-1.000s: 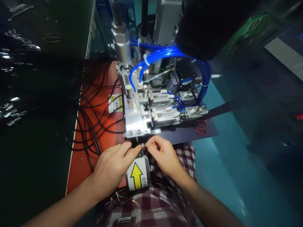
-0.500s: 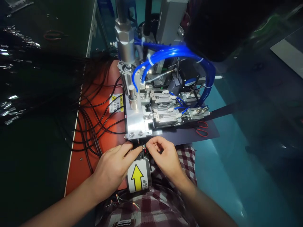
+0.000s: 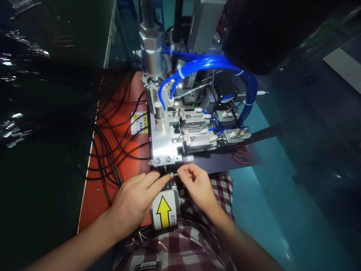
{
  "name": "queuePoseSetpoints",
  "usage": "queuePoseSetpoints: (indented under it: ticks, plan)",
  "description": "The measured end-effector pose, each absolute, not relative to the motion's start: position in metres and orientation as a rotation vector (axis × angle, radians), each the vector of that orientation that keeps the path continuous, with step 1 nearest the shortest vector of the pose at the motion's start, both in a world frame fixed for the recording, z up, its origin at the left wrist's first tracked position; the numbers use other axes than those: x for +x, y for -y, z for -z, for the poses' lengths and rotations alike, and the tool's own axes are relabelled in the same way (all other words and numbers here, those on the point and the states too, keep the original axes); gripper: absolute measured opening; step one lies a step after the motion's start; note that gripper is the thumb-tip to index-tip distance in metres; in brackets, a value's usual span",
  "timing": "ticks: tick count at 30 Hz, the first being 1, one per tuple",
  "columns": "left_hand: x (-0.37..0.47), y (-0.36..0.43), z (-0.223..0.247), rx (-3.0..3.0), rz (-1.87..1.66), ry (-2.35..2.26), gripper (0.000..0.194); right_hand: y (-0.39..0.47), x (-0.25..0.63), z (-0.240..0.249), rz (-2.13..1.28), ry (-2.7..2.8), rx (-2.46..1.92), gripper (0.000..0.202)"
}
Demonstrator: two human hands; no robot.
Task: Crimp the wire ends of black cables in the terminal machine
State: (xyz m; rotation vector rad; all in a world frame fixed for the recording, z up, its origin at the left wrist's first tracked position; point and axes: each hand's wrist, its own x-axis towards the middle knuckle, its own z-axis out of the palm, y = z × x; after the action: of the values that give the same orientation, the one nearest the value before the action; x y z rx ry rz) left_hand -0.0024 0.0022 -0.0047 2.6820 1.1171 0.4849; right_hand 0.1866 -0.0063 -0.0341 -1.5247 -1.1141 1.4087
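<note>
Thin coloured wires (image 3: 176,174), one of them red, stretch between my two hands just below the machine's metal front plate (image 3: 162,152). My right hand (image 3: 199,186) pinches their right end between thumb and forefinger, the other fingers curled. From the left, my left hand (image 3: 139,194) reaches in with its thumb tip against the wires' other end. Its fingers are bent over the black front part, and what lies under them is hidden. Directly below the wires is a guard with a yellow arrow label (image 3: 163,210).
Black cables (image 3: 113,150) lie loose across the orange machine top (image 3: 124,124). Blue air hoses (image 3: 214,62) arch over the pneumatic cylinders (image 3: 197,137). Red-handled scissors or snips (image 3: 241,153) rest on the dark plate at right. Stripped cable ends (image 3: 141,236) lie at my lap.
My right hand has shifted slightly right, away from my left thumb, and more of the coloured wires shows between them. My left hand stays nearly still.
</note>
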Motion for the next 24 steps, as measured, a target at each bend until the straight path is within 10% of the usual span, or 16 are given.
queuePoseSetpoints:
  ticks: [7,15,24]
  plan:
    - [-0.002,-0.003,0.005,2.656,-0.513,-1.121,0.030,0.022,0.178,0.024,-1.517,1.040,-1.539,0.016]
    - [-0.003,-0.003,0.006,2.643,-0.536,-1.107,0.031,0.017,0.178,0.009,-0.757,1.697,-1.618,0.017]
    - [-0.005,-0.003,0.009,2.627,-0.543,-1.098,0.030,0.010,0.182,0.020,-1.040,1.500,-1.542,0.013]
